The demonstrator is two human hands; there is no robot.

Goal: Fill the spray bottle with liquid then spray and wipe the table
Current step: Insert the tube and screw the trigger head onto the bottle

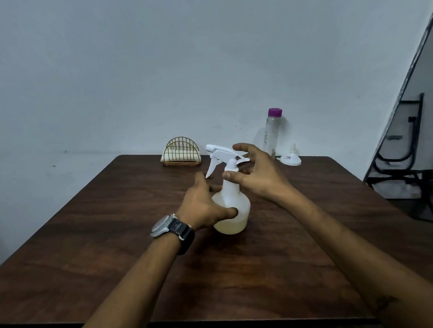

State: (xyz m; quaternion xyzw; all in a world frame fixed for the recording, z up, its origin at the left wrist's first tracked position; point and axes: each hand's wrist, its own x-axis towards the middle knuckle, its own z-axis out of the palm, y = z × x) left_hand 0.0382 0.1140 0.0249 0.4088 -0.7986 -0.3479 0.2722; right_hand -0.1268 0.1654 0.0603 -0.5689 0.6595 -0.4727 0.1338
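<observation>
spray bottle (pixel 234 200): upright at the centre of the counter (pixel 114 246), trigger head (pixel 222 153) pointing to 9 o'clock, pale liquid (pixel 230 226) low in the base.
left hand (pixel 202 205): grasping the bottle's belly from 9 o'clock, thumb on near face, fingers round far side; watch (pixel 171 226) on wrist.
right hand (pixel 259 176): at 3 o'clock of trigger head, fingers spread and released, thumb tip touching the neck.
clear bottle (pixel 273 132): purple cap, upright, 1 o'clock, far edge.
funnel (pixel 290 159): white, spout up, just beside clear bottle.
napkin holder (pixel 182 153): gold wire, 11 o'clock, far edge.
chair (pixel 412 152): black frame, off counter, 3 o'clock.
</observation>
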